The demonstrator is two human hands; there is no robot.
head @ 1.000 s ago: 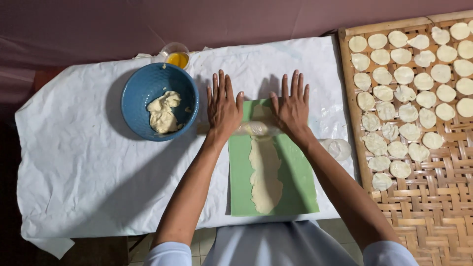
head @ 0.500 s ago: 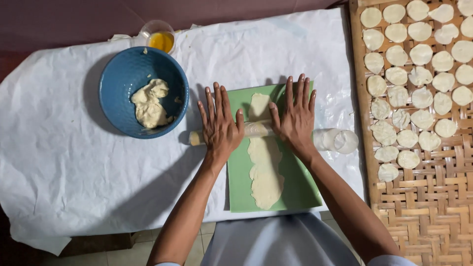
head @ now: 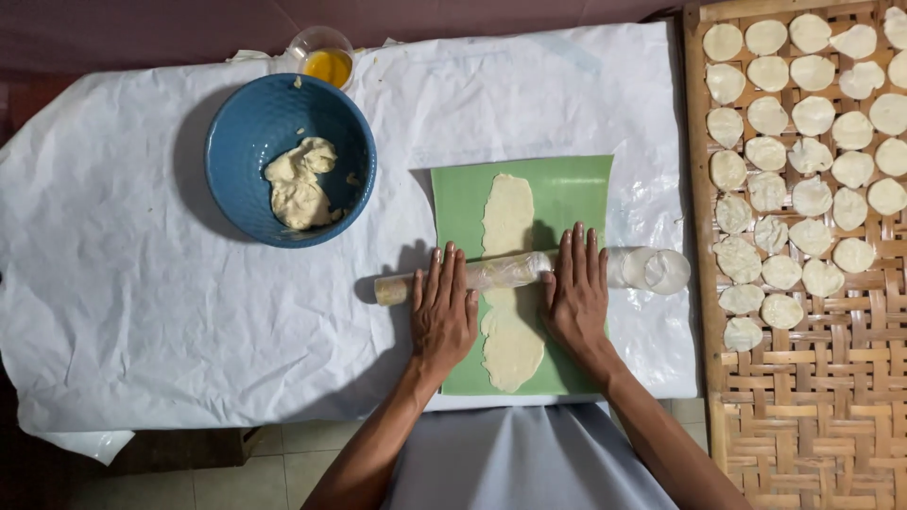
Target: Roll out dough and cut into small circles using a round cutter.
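**Rolling the dough strip, pin at mid-length**

You had both palms flat and fingers spread wide over the rolling pin [head: 529, 270], gripping nothing. Your left hand [head: 444, 312] pressed near the pin's left end and your right hand [head: 576, 297] just right of the dough. The pin, wrapped in clear film, lay crosswise over the long dough strip [head: 510, 283] on the green mat [head: 576, 194], roughly at the strip's middle. The flattening step looked to be in hand: the strip was already thin and stretched almost the whole mat. The next stroke would have called for even pressure from both palms, so the sheet kept one thickness and stayed on the mat. More dough sat in the blue bowl [head: 250, 142]; cut rounds filled the woven tray [head: 803, 416].
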